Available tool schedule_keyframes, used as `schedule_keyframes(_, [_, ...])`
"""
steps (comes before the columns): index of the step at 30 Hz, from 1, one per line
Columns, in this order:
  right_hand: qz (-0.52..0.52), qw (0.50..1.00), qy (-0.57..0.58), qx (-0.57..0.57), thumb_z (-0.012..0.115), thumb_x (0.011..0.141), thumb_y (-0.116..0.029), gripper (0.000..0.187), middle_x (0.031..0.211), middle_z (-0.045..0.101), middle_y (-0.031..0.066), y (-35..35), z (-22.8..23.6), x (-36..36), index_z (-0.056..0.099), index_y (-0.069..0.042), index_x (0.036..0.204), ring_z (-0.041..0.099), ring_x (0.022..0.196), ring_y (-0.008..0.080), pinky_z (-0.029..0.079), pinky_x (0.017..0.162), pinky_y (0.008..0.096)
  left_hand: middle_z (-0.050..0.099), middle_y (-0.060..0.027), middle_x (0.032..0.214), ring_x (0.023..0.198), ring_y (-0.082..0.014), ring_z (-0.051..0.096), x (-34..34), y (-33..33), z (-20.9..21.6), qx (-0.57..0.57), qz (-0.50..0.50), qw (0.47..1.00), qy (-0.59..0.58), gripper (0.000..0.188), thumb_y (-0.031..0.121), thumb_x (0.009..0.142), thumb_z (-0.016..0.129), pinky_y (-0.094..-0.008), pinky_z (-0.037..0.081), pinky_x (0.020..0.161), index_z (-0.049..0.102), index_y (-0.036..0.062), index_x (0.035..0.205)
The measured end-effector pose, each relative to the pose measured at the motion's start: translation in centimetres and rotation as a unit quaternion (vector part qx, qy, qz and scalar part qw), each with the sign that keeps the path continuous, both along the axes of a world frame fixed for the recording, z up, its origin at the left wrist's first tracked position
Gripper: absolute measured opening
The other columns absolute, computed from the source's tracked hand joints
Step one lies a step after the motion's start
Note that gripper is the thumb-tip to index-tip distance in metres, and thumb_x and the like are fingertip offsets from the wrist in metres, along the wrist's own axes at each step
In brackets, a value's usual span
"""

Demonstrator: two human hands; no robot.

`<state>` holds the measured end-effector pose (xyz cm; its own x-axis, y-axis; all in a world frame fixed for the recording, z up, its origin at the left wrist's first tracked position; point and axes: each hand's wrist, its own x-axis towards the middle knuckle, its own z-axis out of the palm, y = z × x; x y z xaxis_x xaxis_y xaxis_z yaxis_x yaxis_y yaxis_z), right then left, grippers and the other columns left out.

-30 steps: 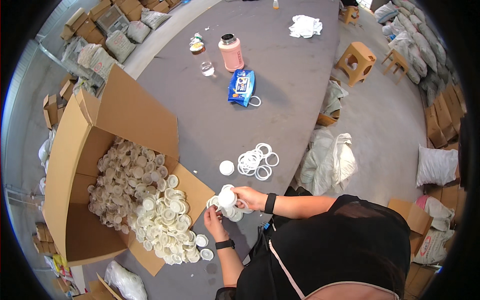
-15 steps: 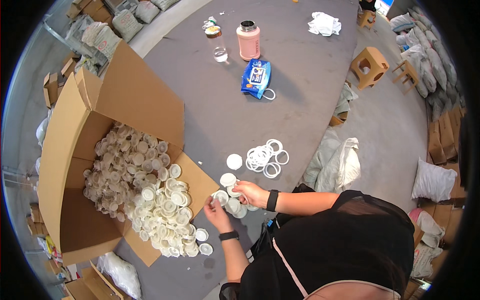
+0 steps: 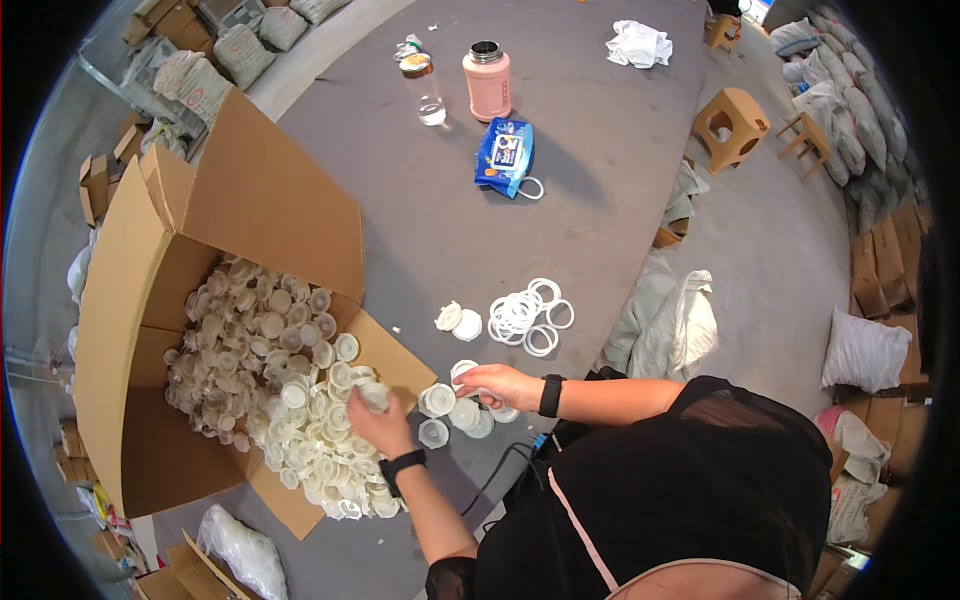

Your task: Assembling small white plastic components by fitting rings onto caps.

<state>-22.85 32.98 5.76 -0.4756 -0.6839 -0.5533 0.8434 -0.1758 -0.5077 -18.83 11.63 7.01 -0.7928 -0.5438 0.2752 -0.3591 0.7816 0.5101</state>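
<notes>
My left hand (image 3: 380, 425) is at the near edge of a heap of translucent white plastic caps (image 3: 330, 430), its fingers closed round one cap (image 3: 374, 396). The heap spills from a large cardboard box (image 3: 110, 330) onto its flap. To the right, my right hand (image 3: 495, 384) is closed with fingertips at a cap (image 3: 463, 369); its palm side is partly hidden. Several loose caps (image 3: 464, 413) lie on the table just below and left of it. Beyond them, two caps (image 3: 466, 325) touch each other beside a cluster of white plastic rings (image 3: 515, 313).
On the grey table (image 3: 420, 230) stand a pink bottle (image 3: 488, 88) and a clear jar (image 3: 425, 95). A blue wipes pack (image 3: 503, 155) lies nearer, with a ring against it. A crumpled white cloth (image 3: 639, 45) is farther off. Stools (image 3: 733, 128) and sacks stand beyond the right edge.
My left hand has moved left from the loose caps to the heap and has hold of a cap there. A second cap now lies beside the single one near the rings. My right hand has barely moved.
</notes>
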Motion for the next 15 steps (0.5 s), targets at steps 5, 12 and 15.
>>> schedule_keyframes(5, [-0.015, 0.995, 0.102, 0.010, 0.054, 0.080, -0.037, 0.036, 0.068, 0.048, -0.0026, -1.3, 1.1, -0.1, 0.049, -0.007, 0.099, 0.035, 0.049, 0.0039, 0.029, 0.043, 0.0184, 0.052, -0.0123, 0.105, 0.096, -0.0238, 0.049, 1.2, 7.6, 1.9, 0.208, -0.228, 0.951, -0.005, 0.051, 0.009, 0.066, 0.064, -0.0337, 0.038, 0.083, 0.045, -0.0012, 0.112])
schedule_keyframes(12, [-0.150, 0.981, -0.064, -0.101, 0.044, 0.085, -0.035, 0.024, 0.064, 0.047, -0.0034, -0.7, 1.3, 0.0, 0.049, -0.011, 0.089, 0.035, 0.045, 0.0050, 0.023, 0.037, 0.0187, 0.058, -0.0047, 0.088, 0.071, -0.0094, 0.053, 3.7, 9.0, -0.2, 0.648, 0.004, 0.760, 0.057, 0.024, 0.008, 0.077, 0.058, -0.0213, 0.042, 0.060, 0.053, 0.0005, 0.099])
schedule_keyframes(15, [-0.159, 0.970, -0.100, -0.152, 0.043, 0.085, -0.036, 0.025, 0.064, 0.047, -0.0026, -0.7, 1.4, 0.5, 0.049, -0.012, 0.088, 0.035, 0.045, 0.0053, 0.022, 0.037, 0.0192, 0.058, -0.0034, 0.078, 0.064, -0.0097, 0.052, 4.6, 9.6, 0.2, 0.720, -0.035, 0.693, 0.017, 0.018, 0.008, 0.078, 0.057, -0.0215, 0.042, 0.056, 0.056, 0.0008, 0.094])
